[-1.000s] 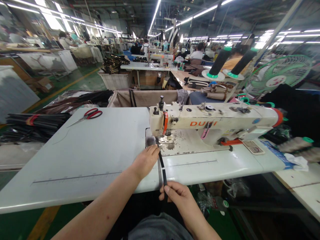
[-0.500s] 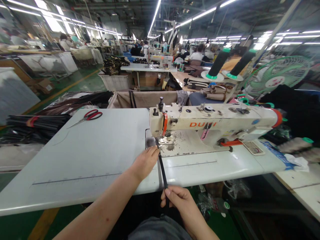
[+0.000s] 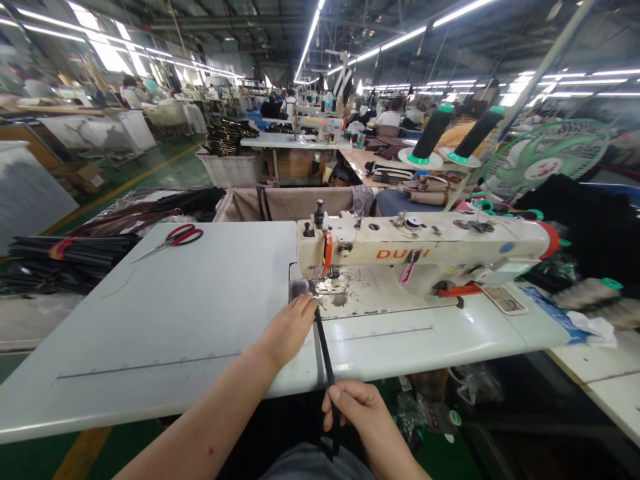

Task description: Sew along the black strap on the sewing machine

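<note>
A narrow black strap [image 3: 325,347] runs from the sewing machine's [image 3: 425,247] needle area over the table's front edge toward my lap. My left hand [image 3: 293,327] rests on the table just in front of the presser foot, its fingers together and closed on the strap's far part. Those fingertips hide where the strap meets the needle plate [image 3: 330,288]. Below the table edge, my right hand [image 3: 355,407] pinches the strap between thumb and fingers. A short tail of it hangs beneath that hand.
Red-handled scissors [image 3: 183,235] lie on the white table [image 3: 220,293] at the left. Bundled black strips [image 3: 75,248] are stacked beyond the left edge. Two black thread cones [image 3: 433,133] and a green fan [image 3: 545,160] stand behind the machine. Other people work farther back.
The view has shifted slightly. More strap tail shows below my right hand, and less shows beyond my left fingertips. Both hands keep their hold in nearly the same places.
</note>
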`<move>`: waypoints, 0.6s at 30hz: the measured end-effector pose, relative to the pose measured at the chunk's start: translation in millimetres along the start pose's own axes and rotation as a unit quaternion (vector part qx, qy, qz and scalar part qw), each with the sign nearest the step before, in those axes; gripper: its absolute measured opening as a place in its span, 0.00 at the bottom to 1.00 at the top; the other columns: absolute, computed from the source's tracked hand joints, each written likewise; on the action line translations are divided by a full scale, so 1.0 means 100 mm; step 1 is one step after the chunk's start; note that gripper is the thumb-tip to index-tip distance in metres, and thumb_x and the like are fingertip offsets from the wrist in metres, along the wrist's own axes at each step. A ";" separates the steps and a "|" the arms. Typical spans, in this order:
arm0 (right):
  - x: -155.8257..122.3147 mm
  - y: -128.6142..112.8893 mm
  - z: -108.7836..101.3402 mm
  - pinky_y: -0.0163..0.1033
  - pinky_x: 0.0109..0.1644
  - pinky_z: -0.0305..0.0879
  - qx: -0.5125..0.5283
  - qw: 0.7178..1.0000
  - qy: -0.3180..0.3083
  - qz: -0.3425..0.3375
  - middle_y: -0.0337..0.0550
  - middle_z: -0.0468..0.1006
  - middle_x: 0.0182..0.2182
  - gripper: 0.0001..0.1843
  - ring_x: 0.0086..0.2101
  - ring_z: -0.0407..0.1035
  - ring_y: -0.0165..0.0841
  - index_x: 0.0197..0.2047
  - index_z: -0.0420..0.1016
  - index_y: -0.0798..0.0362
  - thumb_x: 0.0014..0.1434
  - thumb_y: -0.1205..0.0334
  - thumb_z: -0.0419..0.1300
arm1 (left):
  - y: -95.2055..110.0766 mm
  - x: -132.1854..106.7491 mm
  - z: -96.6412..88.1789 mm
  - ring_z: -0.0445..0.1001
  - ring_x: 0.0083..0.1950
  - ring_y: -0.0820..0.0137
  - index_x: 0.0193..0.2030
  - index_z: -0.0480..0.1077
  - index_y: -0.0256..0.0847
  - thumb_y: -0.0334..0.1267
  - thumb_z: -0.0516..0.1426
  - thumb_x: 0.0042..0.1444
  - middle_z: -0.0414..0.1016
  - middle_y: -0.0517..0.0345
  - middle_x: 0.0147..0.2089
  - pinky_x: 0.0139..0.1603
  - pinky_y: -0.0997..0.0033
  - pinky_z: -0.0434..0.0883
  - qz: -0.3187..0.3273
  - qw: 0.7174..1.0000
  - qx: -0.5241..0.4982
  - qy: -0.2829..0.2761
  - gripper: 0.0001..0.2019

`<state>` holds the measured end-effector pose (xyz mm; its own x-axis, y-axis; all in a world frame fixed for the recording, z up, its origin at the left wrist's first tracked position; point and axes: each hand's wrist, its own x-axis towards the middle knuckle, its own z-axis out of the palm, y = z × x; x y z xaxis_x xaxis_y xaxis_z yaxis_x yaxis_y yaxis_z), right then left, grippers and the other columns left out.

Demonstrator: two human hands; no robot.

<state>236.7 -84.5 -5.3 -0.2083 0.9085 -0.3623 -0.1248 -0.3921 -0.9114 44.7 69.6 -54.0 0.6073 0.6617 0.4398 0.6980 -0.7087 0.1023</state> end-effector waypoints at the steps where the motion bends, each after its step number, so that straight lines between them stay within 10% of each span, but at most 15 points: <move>1: -0.01 -0.01 0.00 0.37 0.31 0.55 0.003 1.000 0.000 0.005 0.43 0.79 0.19 0.31 0.22 0.65 0.31 0.27 0.82 0.54 0.57 0.32 0.67 | 0.00 0.00 0.00 0.67 0.71 0.56 0.65 0.64 0.38 0.33 0.46 0.72 0.71 0.43 0.64 0.71 0.50 0.70 0.003 1.000 0.001 0.002 0.17; 18: -0.01 -0.06 0.04 0.40 0.40 0.58 0.028 0.999 0.026 -0.037 0.42 0.80 0.27 0.20 0.31 0.66 0.35 0.36 0.85 0.53 0.57 0.43 0.72 | 0.07 0.03 -0.10 0.74 0.65 0.58 0.61 0.66 0.39 0.32 0.48 0.72 0.75 0.45 0.60 0.67 0.53 0.74 0.004 0.999 0.021 0.033 0.15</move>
<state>233.6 -83.7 1.9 -0.1470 0.9406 -0.3060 -0.1925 -0.3307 -0.9239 47.7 64.6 -43.0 0.5866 0.6377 0.4992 0.7100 -0.7015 0.0617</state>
